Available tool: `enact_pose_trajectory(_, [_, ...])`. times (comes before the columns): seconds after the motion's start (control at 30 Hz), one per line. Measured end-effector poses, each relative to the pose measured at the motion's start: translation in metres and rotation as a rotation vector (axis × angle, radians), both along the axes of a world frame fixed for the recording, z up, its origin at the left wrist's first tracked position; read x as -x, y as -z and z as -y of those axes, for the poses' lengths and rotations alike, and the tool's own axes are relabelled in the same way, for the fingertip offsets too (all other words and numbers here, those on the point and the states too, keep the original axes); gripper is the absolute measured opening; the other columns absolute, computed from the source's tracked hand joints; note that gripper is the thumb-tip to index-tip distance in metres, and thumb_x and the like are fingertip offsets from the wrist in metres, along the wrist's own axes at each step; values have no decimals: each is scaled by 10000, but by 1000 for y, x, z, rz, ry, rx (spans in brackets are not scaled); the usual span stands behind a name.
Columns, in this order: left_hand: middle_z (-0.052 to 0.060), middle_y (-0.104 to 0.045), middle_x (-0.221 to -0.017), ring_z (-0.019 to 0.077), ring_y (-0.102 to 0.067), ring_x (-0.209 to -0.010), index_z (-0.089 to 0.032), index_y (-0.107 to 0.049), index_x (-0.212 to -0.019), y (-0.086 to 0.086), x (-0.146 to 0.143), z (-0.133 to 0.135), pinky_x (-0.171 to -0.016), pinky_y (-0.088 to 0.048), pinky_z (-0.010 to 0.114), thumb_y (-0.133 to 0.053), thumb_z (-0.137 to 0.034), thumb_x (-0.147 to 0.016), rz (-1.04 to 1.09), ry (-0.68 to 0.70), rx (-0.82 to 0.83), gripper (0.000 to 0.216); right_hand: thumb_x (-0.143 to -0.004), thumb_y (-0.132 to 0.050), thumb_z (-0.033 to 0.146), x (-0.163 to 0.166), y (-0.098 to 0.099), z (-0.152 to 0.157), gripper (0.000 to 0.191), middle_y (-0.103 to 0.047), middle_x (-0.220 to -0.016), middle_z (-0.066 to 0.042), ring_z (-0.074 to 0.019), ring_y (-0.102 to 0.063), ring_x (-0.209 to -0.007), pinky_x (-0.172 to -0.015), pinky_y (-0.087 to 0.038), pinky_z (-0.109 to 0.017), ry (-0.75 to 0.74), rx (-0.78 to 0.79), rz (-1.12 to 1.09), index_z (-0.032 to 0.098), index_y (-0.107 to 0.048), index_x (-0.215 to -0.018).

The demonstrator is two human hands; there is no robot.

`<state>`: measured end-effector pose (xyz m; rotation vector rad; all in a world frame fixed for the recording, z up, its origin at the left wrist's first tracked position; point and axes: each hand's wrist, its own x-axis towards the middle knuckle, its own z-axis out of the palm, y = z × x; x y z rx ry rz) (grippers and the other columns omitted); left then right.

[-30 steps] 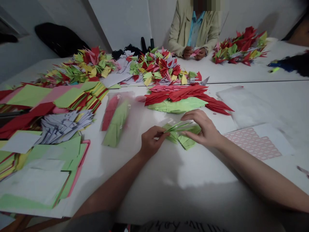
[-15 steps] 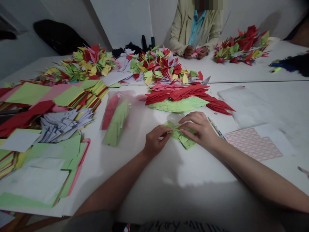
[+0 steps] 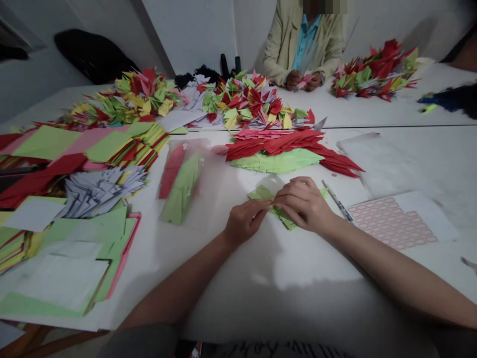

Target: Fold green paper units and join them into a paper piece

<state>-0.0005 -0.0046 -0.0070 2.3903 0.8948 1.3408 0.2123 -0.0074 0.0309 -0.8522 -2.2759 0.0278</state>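
Note:
My left hand [image 3: 246, 221] and my right hand [image 3: 306, 203] meet over a small bundle of green folded paper pieces [image 3: 283, 219] on the white table [image 3: 298, 278]. Both hands are closed on the bundle, the left pinching its near end, the right covering it from above. Just beyond lie a fan of flat green folded pieces [image 3: 278, 161] and a row of red folded pieces [image 3: 290, 143]. A clear plastic bag with red and green pieces [image 3: 181, 181] lies to the left of my hands.
A sheet of pink labels [image 3: 391, 223] and a pen [image 3: 337, 201] lie right of my hands. Stacks of coloured paper [image 3: 85, 149] and white folded pieces [image 3: 99, 191] fill the left. Piles of folded shapes [image 3: 253, 102] sit beyond. A person in a beige jacket [image 3: 305, 40] folds pink paper opposite.
My right hand has come down and closed over the green bundle, pressing its fanned pieces together. My left hand shifted slightly right toward it.

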Motion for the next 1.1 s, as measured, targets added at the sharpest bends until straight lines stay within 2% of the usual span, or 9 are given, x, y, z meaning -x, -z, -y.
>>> enact_pose_trajectory(0.13, [24, -738, -912, 125, -700, -817, -204, -677, -969, -2, 0, -1, -721, -577, 202, -645, -133, -815, 72, -58, 20, 172, -873, -524, 166, -8, -3, -5, 142, -684, -962, -31, -190, -590, -921, -919, -378, -429, 31, 18, 9, 227, -597, -977])
enact_pose_trajectory(0.27, [19, -736, -849, 112, -687, -695, -191, -697, -909, -2, -1, -4, -601, -571, 186, -699, -202, -782, 181, -110, 167, 128, -879, -530, 182, -11, -4, -8, 100, -675, -939, -51, -202, -587, -907, -853, -411, -408, 55, 75, -51, 214, -589, -953])
enact_pose_trajectory(0.47, [13, -694, -662, 112, -642, -524, -150, -686, -771, -1, -4, -10, -473, -526, 198, -726, -310, -751, 338, -110, 580, 166, -891, -550, 284, -7, 2, -8, 105, -650, -924, -61, -190, -604, -894, -795, -479, -345, 155, 286, -375, 208, -619, -911])
enact_pose_trajectory(0.63, [-12, -611, -523, 108, -592, -458, -141, -624, -748, -9, -6, -16, -403, -459, 184, -727, -396, -722, 559, 1, 1021, 276, -841, -615, 420, 1, 16, -10, 420, -623, -1113, -77, -202, -609, -1013, -746, -530, -300, 215, 478, -632, 228, -523, -1204])
enact_pose_trajectory(0.8, [-12, -576, -527, 46, -457, -374, -130, -561, -657, -15, -8, -23, -369, -345, 160, -664, -474, -747, 565, 71, 1266, 370, -787, -668, 459, 8, 18, -9, 450, -622, -671, 21, -147, -634, -608, -556, -517, -259, 191, 831, -899, 223, -551, -1152])
enact_pose_trajectory(0.87, [-5, -596, -581, 50, -465, -384, -135, -550, -696, -13, -11, -25, -371, -340, 166, -633, -477, -760, 585, 76, 1256, 357, -764, -690, 462, 8, 17, -10, 383, -614, -572, 32, -139, -620, -547, -552, -513, -257, 172, 945, -986, 205, -599, -1033])
enact_pose_trajectory(0.97, [-13, -629, -739, 58, -489, -405, -178, -548, -990, -6, -12, -26, -370, -340, 171, -612, -392, -778, 571, 49, 1113, 308, -732, -720, 456, 5, 17, -12, 319, -647, -576, 10, -131, -624, -569, -576, -504, -244, 171, 1014, -1104, 194, -631, -889])
enact_pose_trajectory(1.03, [-15, -616, -866, 28, -450, -416, -229, -521, -1154, -3, -10, -26, -393, -344, 164, -629, -313, -778, 443, -7, 878, 400, -715, -735, 453, 4, 19, -14, 312, -660, -600, 2, -124, -622, -576, -580, -490, -236, 176, 1037, -1153, 194, -637, -858])
enact_pose_trajectory(1.1, [-4, -582, -953, 0, -392, -442, -253, -591, -1144, -1, -7, -27, -441, -366, 159, -650, -275, -784, 260, -83, 573, 365, -707, -738, 461, 3, 19, -15, 316, -672, -642, -8, -119, -611, -568, -579, -476, -239, 173, 1055, -1160, 194, -637, -842])
